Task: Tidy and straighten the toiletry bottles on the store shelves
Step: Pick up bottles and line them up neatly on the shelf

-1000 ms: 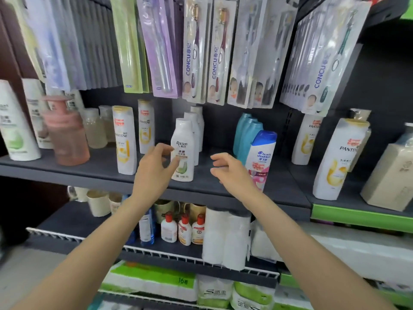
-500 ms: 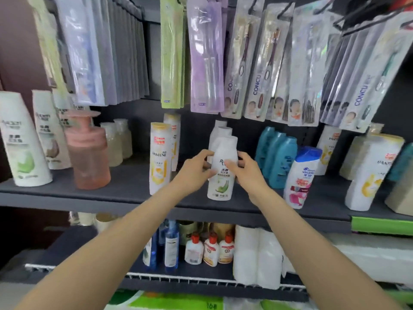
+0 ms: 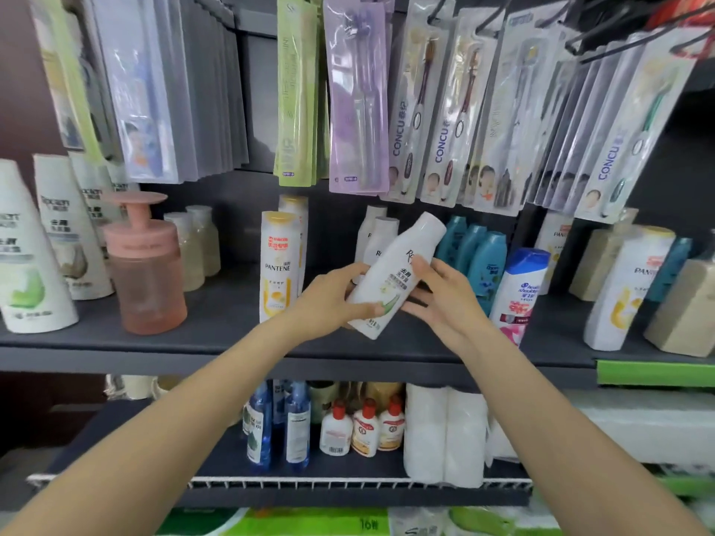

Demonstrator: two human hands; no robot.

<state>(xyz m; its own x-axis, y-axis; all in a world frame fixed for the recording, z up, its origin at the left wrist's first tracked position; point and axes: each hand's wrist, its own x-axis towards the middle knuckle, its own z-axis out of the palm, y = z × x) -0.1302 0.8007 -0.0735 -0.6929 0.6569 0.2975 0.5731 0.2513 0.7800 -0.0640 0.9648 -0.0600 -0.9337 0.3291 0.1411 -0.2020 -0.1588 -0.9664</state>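
white bottle (image 3: pixel 390 280) lifted off grey shelf (image 3: pixel 232 326), cap tilted toward 1 o'clock | my left hand (image 3: pixel 329 303) fingers curled round its lower body | my right hand (image 3: pixel 445 299) fingers grasping its 3 o'clock side | Pantene bottle (image 3: pixel 278 265) upright at 9 o'clock

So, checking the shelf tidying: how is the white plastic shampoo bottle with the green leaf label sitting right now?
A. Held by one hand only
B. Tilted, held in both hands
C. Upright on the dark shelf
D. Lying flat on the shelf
B: the white plastic shampoo bottle with the green leaf label leans cap-up to the right, gripped by the left hand and right hand above the dark shelf.
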